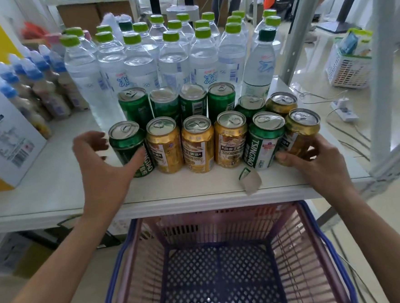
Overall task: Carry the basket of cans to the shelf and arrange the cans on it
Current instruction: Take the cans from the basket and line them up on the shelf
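A white shelf [54, 185] holds two rows of upright cans [198, 144] above an empty basket [221, 263]. The left hand [100, 163] spreads open, thumb touching the end green can [129, 148]; right hand [318, 159] fingers grip the end gold can [299, 132].

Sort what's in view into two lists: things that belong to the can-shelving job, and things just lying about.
Part of the job:
- green cans and gold cans in rows on the shelf
- empty basket below the shelf edge
- left hand at the end green can; right hand on the end gold can

Lying about:
- water bottles
- white box
- torn label scrap
- white basket on the floor
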Tool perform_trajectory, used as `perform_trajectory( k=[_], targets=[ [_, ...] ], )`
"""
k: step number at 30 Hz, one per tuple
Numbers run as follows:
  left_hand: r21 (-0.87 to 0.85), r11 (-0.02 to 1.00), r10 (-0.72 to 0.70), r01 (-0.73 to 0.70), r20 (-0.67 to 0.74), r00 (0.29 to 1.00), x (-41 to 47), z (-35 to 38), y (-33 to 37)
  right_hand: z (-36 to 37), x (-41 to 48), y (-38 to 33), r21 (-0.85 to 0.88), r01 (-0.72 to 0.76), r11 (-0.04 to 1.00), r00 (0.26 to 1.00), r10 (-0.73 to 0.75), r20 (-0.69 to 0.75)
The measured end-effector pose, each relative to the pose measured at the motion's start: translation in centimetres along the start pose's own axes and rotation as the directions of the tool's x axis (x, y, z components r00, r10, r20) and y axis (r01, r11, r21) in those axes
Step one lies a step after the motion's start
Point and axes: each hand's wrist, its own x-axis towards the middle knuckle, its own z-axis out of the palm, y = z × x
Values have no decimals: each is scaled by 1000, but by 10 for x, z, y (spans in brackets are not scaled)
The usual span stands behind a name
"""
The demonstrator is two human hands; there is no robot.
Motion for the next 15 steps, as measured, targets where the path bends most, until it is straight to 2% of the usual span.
perform_trajectory(
  k=[1, 2, 4, 6, 8, 15],
  targets=[
    [29, 991, 129, -127, -73, 989, -4, -1, 10, 2, 0, -1, -4, -8, 1000, 1000, 8, 9],
    [19, 970, 242, -241, -65, 968, -8, 0, 21, 5, -1, -2, -6, -17, 1000, 1000, 18, 18],
    [-59, 915, 404, -399, 157, 901, -24, 11, 41, 11, -2, -4, -6, -36, 999, 999, 36, 11],
    [-75, 906, 402, -416, 454, 795, -41, 31, 51, 15, -1, -5, -11, -49, 999, 999, 48, -17],
    [-50, 930, 320, -365, 603, 731, -51, 51, 51, 15, -1, -6, -18, -56, 998, 998, 56, -22],
    [-29, 925, 330, -380, 559, 761, -52, 62, 43, 15, 0, -3, -21, -53, 998, 998, 52, -32]
  ],
)
